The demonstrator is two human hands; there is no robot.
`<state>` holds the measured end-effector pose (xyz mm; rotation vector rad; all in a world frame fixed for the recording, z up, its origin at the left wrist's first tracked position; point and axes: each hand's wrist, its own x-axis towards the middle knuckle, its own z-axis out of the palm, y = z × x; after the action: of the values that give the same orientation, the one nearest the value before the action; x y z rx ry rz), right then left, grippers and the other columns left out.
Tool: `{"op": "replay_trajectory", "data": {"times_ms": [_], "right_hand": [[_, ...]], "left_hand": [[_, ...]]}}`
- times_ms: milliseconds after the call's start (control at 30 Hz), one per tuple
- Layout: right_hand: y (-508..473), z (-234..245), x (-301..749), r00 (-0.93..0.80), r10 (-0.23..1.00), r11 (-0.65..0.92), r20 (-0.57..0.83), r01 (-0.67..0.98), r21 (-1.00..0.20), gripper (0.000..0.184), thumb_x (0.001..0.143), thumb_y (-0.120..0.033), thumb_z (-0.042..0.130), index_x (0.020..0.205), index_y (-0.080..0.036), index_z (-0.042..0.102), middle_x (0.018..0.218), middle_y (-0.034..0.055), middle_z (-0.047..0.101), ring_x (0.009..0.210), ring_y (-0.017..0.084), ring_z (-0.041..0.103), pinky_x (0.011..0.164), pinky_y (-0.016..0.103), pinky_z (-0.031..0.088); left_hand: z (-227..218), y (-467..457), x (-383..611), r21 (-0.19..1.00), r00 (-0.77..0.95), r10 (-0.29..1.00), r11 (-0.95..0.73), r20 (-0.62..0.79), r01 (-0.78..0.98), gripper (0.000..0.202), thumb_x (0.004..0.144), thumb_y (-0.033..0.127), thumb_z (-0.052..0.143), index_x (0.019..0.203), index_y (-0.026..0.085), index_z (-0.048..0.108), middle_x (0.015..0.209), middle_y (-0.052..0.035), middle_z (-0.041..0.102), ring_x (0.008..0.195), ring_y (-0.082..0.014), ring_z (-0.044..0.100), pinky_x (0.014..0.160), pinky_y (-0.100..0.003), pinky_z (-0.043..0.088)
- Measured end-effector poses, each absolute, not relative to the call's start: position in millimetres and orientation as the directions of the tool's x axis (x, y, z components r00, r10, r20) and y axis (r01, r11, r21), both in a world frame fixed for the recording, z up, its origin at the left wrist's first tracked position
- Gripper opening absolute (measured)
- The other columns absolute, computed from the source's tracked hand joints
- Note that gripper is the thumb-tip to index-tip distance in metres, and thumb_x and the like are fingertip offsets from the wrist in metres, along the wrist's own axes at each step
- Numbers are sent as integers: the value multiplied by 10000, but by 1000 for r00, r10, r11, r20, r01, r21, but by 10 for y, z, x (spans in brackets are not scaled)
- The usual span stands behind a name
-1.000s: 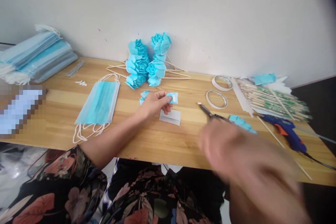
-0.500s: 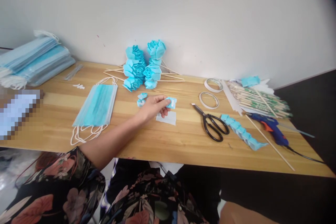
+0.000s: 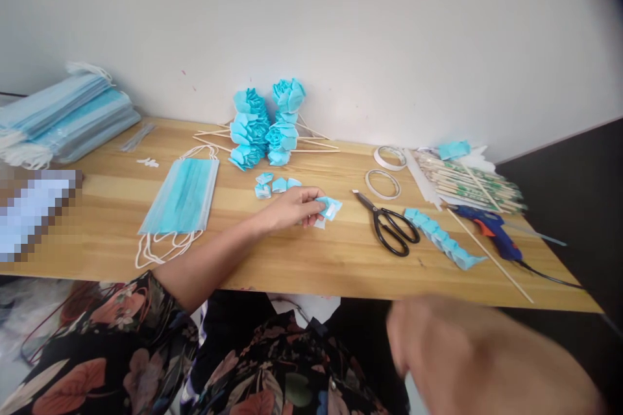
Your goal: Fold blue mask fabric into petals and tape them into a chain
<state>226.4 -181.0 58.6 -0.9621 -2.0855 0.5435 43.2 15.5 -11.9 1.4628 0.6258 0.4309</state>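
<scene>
Pinched between the fingers of my left hand (image 3: 298, 206) is a small blue piece of mask fabric (image 3: 332, 208) with a white strip on it. Partly hidden below those fingers lies a pale scrap (image 3: 320, 224) on the table. Several small folded blue pieces (image 3: 279, 185) sit just behind the hand. My right hand (image 3: 428, 343) is large and blurred at the lower right, in front of the table edge; its fingers are smeared by motion. Black-handled scissors (image 3: 376, 211) lie to the right of the blue piece, beside a row of overlapping blue pieces (image 3: 440, 236).
Blue fabric flowers on sticks (image 3: 249, 130) lie by the wall. Masks (image 3: 180, 194) and a mask stack (image 3: 87, 120) are on the left. Two tape rolls (image 3: 383, 184), bundled wooden sticks (image 3: 462, 178), a loose stick (image 3: 491, 256) and a blue glue gun (image 3: 503, 233) with its cord are on the right.
My left hand has moved slightly right and nearer to me with the blue piece, uncovering folded pieces behind it. My right hand has come up into view at the lower right.
</scene>
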Motion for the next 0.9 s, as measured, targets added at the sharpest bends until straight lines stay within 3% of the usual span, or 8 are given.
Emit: {"op": "replay_trajectory", "data": {"times_ms": [67, 133, 200, 267, 400, 533, 700, 900], "right_hand": [[-1575, 544, 2303, -310, 839, 541, 447, 555, -632, 276, 919, -311, 524, 1156, -346, 660, 950, 37, 733, 866, 205, 686, 747, 356, 547], [-1265, 461, 2350, -118, 913, 332, 390, 772, -542, 273, 922, -275, 553, 1180, -281, 642, 1070, 67, 720, 991, 231, 670, 875, 398, 525], [-979, 363, 2375, -126, 937, 281, 325, 824, -492, 343, 903, -290, 580, 1242, -250, 615, 1212, 92, 684, 1100, 267, 640, 945, 442, 501], [-773, 281, 2365, -185, 956, 283, 230, 797, -534, 406, 895, -297, 594, 1297, -250, 582, 1231, 80, 682, 1102, 253, 645, 948, 423, 503], [-573, 202, 2302, -219, 967, 253, 130, 767, -590, 374, 877, -241, 581, 1247, -269, 623, 971, 21, 725, 879, 191, 677, 829, 336, 518], [-449, 134, 2296, -162, 974, 226, 158, 686, -691, 379, 842, -220, 603, 1219, -246, 638, 870, 7, 687, 811, 165, 645, 794, 306, 496], [-300, -44, 2303, -42, 985, 171, 168, 400, -900, 400, 823, -271, 622, 1218, -211, 617, 834, 3, 641, 796, 158, 626, 783, 318, 496], [-216, -119, 2363, -86, 992, 115, 94, 281, -953, 432, 839, -338, 628, 1248, -197, 623, 852, 14, 659, 783, 157, 618, 779, 328, 499]], "left_hand": [[-139, 154, 435, 991, 774, 621, 36, -122, 128, 184, 827, 330, 583, 783, 152, 582, 618, 23, 576, 538, -89, 506, 514, -210, 410], [-149, 154, 434, 987, 770, 629, -27, -105, 157, 193, 827, 340, 586, 789, 151, 590, 597, 33, 554, 529, -86, 483, 523, -213, 385], [-149, 152, 428, 979, 760, 645, -87, -85, 183, 199, 825, 345, 592, 780, 151, 596, 580, 44, 527, 523, -81, 457, 525, -217, 346], [-151, 150, 422, 971, 759, 647, -135, -64, 197, 209, 827, 352, 590, 767, 152, 600, 590, 45, 517, 535, -82, 447, 531, -223, 322], [-184, 160, 424, 958, 754, 657, -219, 4, 186, 199, 821, 349, 587, 803, 156, 631, 665, 28, 552, 591, -91, 467, 564, -232, 342], [-195, 195, 444, 980, 675, 738, -137, 5, 144, 245, 822, 408, 577, 803, 164, 590, 636, 33, 517, 554, -93, 466, 533, -232, 377], [-161, 215, 457, 991, 621, 784, -75, -10, 112, 293, 789, 453, 622, 805, 164, 584, 642, 31, 524, 550, -89, 478, 499, -214, 391], [-195, 239, 458, 983, 542, 840, -77, -26, 165, 234, 793, 376, 609, 710, 163, 561, 575, 40, 524, 492, -70, 453, 496, -208, 369]]}}
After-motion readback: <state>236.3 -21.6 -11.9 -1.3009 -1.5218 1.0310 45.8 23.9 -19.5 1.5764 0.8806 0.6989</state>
